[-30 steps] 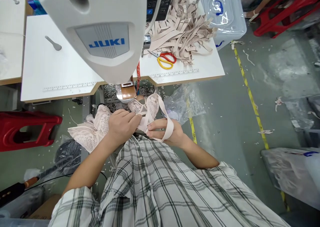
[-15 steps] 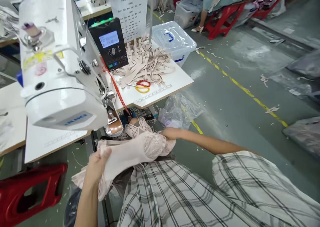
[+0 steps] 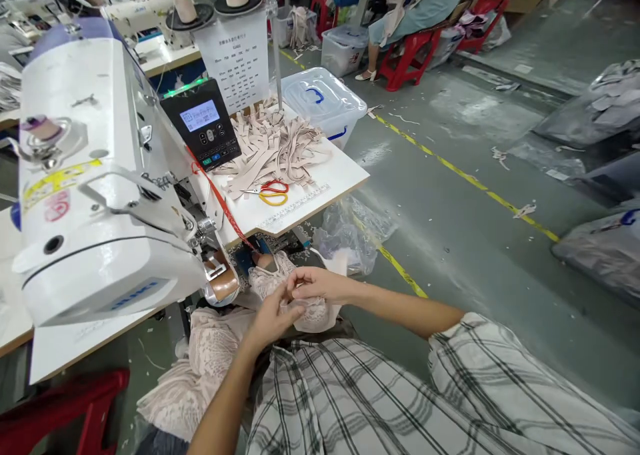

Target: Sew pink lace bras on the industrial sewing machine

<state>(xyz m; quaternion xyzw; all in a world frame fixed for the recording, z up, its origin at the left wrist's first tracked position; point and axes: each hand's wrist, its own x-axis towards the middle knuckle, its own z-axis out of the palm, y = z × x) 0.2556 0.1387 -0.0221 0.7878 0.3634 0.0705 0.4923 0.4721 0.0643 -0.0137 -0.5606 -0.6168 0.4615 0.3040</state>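
My left hand [image 3: 273, 318] and my right hand [image 3: 320, 285] meet over my lap, fingertips almost touching. Both are closed on the edge of a pale pink lace bra [image 3: 315, 316], thumbs on the near side and fingers bent over it. The fingers cover part of its upper edge. Just behind it lies another lace piece [image 3: 265, 278] below the table edge. To the left of my left wrist, more lace garments [image 3: 213, 351] hang in a heap beside my legs.
A white sewing machine [image 3: 110, 235] stands at left with a lit control panel [image 3: 203, 123]. Beige fabric strips [image 3: 280, 141] and red-and-yellow scissors [image 3: 274, 192] lie on the white table [image 3: 345, 175]. Behind are a lidded plastic box [image 3: 325, 101] and a seated person [image 3: 425, 15].
My left hand has moved right from the garment's left end to meet my right hand. The stretched garment is now gathered between them. The view has shifted slightly.
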